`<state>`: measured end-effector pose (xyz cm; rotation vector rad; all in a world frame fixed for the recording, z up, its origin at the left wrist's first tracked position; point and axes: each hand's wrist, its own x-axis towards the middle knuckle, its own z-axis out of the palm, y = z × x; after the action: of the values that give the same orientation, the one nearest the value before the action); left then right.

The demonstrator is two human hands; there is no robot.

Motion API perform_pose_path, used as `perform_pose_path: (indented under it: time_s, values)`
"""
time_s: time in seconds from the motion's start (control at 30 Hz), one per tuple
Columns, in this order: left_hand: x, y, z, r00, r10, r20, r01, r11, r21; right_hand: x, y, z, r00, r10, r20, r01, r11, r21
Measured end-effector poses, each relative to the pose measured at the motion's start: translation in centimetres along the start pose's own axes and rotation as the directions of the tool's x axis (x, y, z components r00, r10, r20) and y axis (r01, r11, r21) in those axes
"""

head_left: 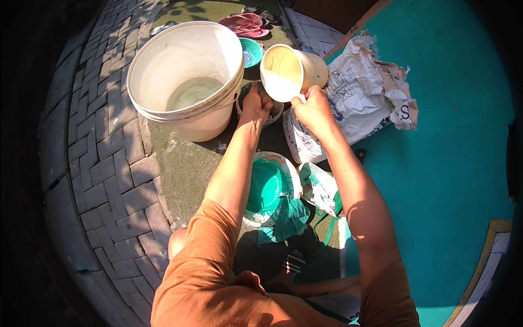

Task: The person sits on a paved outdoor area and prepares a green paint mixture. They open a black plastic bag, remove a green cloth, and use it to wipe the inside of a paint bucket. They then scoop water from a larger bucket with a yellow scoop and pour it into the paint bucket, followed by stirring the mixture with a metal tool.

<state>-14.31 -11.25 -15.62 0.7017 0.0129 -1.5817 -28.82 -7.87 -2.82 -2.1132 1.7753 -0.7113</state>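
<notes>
My right hand (312, 103) grips a cream cylindrical container (314, 68) near its lower rim, holding it tilted with the pale yellow inside showing. My left hand (256, 102) is closed on the edge of a small bucket (271, 117) just below that container; the hand hides most of it. To the left stands a large white bucket (180, 122) with some cloudy liquid in the bottom. A torn white printed sack (354, 98) lies beside my right hand. Nearer me sits a tub of green paint (262, 184) with a green-stained cloth or plastic (286, 218) over its edge.
A teal bowl (250, 52) and pink sandals (242, 24) are beyond the buckets. A white-and-green crumpled bag (318, 188) lies by the paint tub. Paving bricks (109, 180) run along the left, a teal painted surface (447, 180) along the right. My foot rests below.
</notes>
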Motion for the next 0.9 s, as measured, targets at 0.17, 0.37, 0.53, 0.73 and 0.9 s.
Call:
perform_pose_path:
  time_s: [0.17,0.37,0.53,0.73,0.9]
  values:
    - [-2.1,-0.3,2.3,0.985,-0.055,-0.162,0.048,0.998,-0.048,-0.9,-0.5,-1.2,1.0,0.009,-0.017,-0.009,0.999,-0.038]
    - [0.6,-0.5,-0.6,0.971,0.195,-0.136,-0.21,0.972,-0.105,-1.0,-1.6,-1.1,0.999,-0.019,-0.04,0.019,1.0,-0.002]
    - [0.2,-0.6,-1.3,0.978,0.209,-0.005,-0.209,0.974,-0.088,-1.0,-1.0,-1.4,1.0,-0.007,-0.027,0.006,1.0,-0.02]
    - [-0.5,-0.4,-1.2,0.978,0.2,0.059,-0.191,0.973,-0.132,-1.1,-1.0,-1.1,0.996,-0.056,-0.074,0.055,0.998,-0.017]
    - [-1.3,0.0,-0.7,0.976,0.161,0.146,-0.115,0.953,-0.28,-0.8,-0.6,-1.0,0.997,-0.042,-0.059,0.042,0.999,0.007]
